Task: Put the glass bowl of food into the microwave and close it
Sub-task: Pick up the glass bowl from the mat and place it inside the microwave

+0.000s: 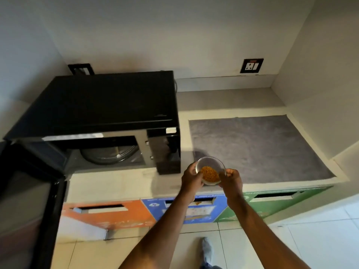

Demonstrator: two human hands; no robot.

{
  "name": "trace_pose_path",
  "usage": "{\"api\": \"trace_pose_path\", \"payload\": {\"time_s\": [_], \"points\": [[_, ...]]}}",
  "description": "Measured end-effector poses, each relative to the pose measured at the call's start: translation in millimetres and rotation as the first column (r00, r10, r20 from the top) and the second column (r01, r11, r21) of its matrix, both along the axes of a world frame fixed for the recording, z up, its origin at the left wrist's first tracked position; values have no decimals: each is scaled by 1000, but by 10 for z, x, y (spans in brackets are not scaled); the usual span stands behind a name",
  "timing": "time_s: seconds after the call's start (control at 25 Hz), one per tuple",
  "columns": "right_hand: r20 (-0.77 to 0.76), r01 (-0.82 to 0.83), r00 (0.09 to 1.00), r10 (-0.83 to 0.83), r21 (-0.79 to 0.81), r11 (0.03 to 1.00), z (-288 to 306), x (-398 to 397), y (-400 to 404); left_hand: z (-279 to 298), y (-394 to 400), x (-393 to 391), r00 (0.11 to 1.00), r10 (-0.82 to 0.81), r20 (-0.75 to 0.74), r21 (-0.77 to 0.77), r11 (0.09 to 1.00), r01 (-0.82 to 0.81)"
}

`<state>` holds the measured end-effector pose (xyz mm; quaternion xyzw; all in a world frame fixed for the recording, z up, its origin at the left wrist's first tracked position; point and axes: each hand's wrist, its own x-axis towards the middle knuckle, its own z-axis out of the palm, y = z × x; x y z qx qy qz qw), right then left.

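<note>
A small glass bowl with orange-brown food in it is held above the counter's front edge, just right of the microwave. My left hand grips its left side and my right hand grips its right side. The black microwave stands on the counter at the left. Its door hangs wide open toward me on the left. Inside, the round glass turntable shows with nothing on it.
A grey mat covers the counter right of the microwave. A wall socket sits on the back wall. Below the counter are orange, blue and green bin fronts with slots. A side wall closes off the right.
</note>
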<state>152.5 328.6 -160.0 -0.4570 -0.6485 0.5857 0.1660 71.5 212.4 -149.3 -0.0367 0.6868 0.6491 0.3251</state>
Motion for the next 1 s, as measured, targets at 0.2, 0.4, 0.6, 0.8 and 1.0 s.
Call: {"api": "trace_pose_path", "payload": {"time_s": [0.2, 0.4, 0.6, 0.8, 1.0], "points": [[-45, -96, 995, 92, -105, 990, 40, 252, -834, -13, -932, 334, 991, 88, -99, -37, 995, -92], [-149, -210, 971, 188, -148, 966, 221, 209, -1754, 51, -1879, 378, 959, 255, -119, 62, 966, -250], [-152, -324, 941, 303, -137, 936, 308, -220, -2391, 154, -2556, 70, 898, 418, -139, 73, 908, -411], [-213, -421, 896, 388, -137, 897, 426, -781, -2703, 247, -2888, -403, 834, 540, -109, 122, 840, -528], [-240, -405, 898, 370, -115, 907, 409, -1498, -2792, 311, -2873, -1076, 796, 585, -154, 112, 811, -574]]}}
